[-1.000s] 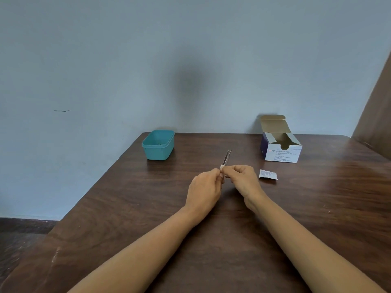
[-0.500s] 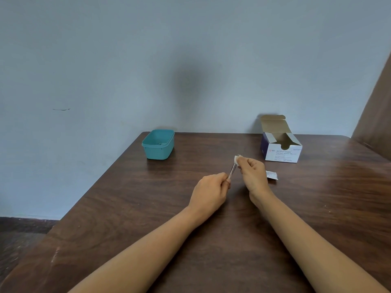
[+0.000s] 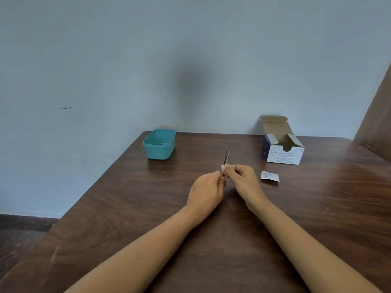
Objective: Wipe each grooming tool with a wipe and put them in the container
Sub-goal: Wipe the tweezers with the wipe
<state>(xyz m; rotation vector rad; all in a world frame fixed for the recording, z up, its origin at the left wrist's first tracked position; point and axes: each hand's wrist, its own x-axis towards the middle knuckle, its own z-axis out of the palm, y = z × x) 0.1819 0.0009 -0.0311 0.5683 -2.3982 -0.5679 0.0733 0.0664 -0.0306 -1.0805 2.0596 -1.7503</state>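
Observation:
Over the middle of the brown table (image 3: 118, 208), my left hand (image 3: 206, 190) pinches the lower end of thin metal tweezers (image 3: 226, 157), whose tips point up and away. My right hand (image 3: 243, 180) pinches a small white wipe (image 3: 223, 167) around the tweezers just above my left fingers. The teal container (image 3: 159, 144) stands open at the far left of the table, apart from both hands; something small lies inside it, too small to tell what.
An open white and purple box of alcohol swabs (image 3: 282, 148) stands at the far right by the wall. A torn swab wrapper (image 3: 269, 176) lies flat just right of my right hand. A brown panel (image 3: 378, 127) rises at the right edge.
My right hand with the wipe slid up to the tweezers' tip half a second ago and has now come back down near my left fingers. My left hand has stayed nearly still.

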